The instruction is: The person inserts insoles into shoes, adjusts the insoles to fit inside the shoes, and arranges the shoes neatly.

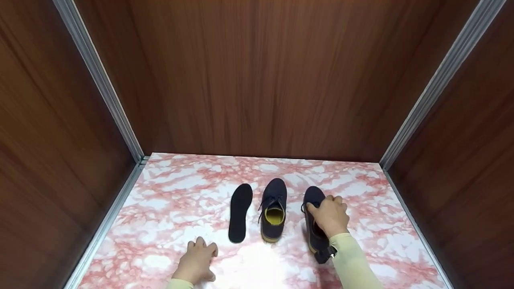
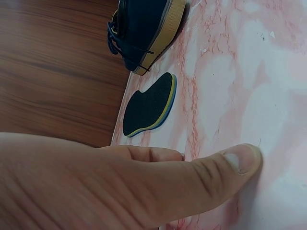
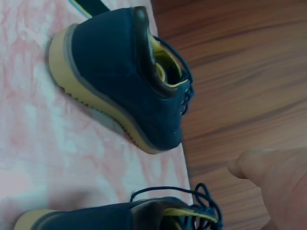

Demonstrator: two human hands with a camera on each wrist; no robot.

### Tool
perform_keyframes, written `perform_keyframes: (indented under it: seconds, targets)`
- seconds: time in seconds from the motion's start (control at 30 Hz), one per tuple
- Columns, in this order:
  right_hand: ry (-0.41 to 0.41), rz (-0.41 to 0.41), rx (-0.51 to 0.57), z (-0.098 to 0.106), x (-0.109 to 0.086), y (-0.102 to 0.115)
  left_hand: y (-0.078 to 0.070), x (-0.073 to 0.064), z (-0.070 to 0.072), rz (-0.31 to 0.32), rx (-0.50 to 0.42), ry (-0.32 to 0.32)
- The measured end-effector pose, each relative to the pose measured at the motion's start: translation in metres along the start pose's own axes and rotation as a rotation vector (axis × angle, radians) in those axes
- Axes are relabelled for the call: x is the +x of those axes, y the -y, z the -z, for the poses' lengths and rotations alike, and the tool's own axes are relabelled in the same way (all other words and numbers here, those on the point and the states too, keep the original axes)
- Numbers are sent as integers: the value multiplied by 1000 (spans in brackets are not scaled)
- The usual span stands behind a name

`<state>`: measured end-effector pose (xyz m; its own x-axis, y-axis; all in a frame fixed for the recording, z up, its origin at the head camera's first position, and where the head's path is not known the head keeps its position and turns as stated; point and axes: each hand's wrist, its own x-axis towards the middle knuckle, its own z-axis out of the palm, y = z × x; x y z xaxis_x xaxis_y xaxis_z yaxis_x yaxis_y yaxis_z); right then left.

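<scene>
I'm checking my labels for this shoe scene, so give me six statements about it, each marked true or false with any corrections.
1. The middle shoe is yellow inside. True.
2. The right hand is over the middle shoe. False: the right hand is over the rightmost shoe.
3. The left hand holds the black insole. False: the left hand is empty, and the black insole lies apart from it.
4. In the head view, the black insole lies left of both shoes. True.
5. The toes of both shoes point toward the brown back wall. True.
6. In the left wrist view, the insole's edge is plain black. False: it shows yellow and blue layers.
</scene>
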<state>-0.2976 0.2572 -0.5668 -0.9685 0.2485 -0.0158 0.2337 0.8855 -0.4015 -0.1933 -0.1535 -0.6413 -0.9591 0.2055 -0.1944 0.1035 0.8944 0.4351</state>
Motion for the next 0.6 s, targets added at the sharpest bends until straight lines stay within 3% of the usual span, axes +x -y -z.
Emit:
perform_keyframes:
  seconds: [0.17,0.47,0.6]
  targets:
    - [-48,34,-13,3,-1,9,-1,-1,0,-12,9,-23]
    - [-12,105,70,-5,1,35,1,1,-3,-26,8,-22]
    - [-22,124,58,-14,3,48,1,-1,-4,-13,6,-17]
